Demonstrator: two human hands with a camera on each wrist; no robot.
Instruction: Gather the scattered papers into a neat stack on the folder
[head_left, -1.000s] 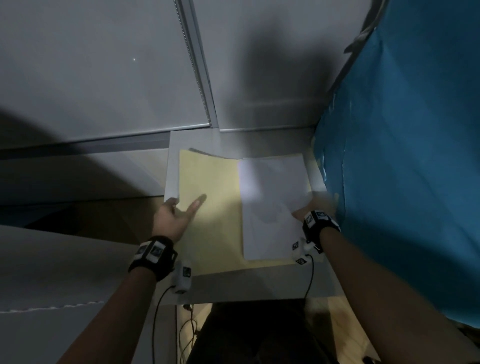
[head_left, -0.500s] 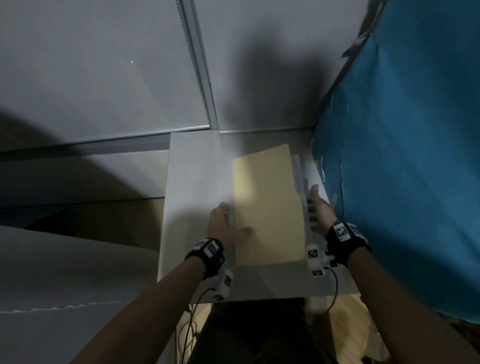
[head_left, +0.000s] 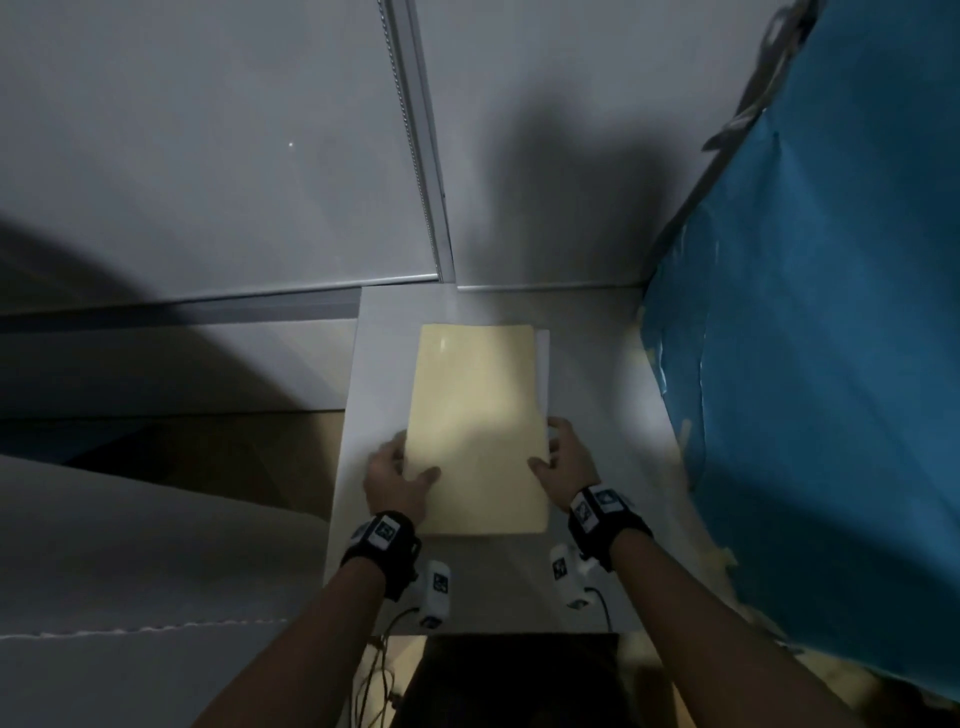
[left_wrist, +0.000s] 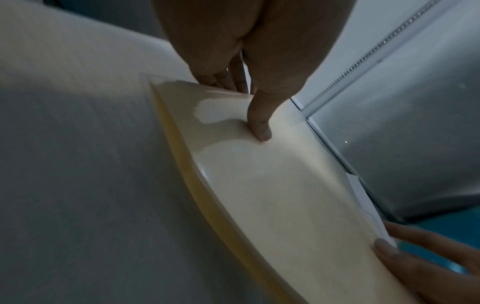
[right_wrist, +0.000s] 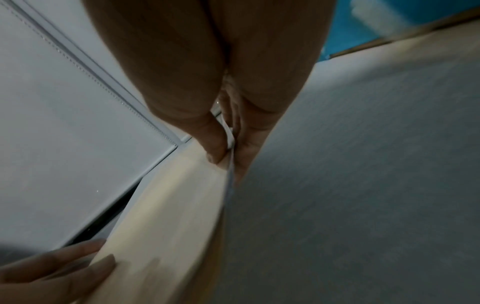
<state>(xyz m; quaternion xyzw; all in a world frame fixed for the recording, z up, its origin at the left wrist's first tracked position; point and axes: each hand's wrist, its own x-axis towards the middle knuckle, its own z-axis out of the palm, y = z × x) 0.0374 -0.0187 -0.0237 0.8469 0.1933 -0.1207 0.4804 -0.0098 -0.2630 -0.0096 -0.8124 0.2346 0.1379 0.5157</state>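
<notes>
Folder (head_left: 478, 431) lies closed on the white table (head_left: 384, 364), papers (head_left: 543, 364) showing as a sliver at its right edge. Your left hand (head_left: 397, 480) and right hand (head_left: 563, 465) each pinch a long edge, thumbs on top, probably to square the stack.

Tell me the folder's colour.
Pale yellow, cream-like; the folder shows best in the head view.

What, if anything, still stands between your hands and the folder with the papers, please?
Nothing visible does. The left hand grips the folder at its left edge, and the right hand pinches its right edge, where white papers stick out from under the cover.
</notes>
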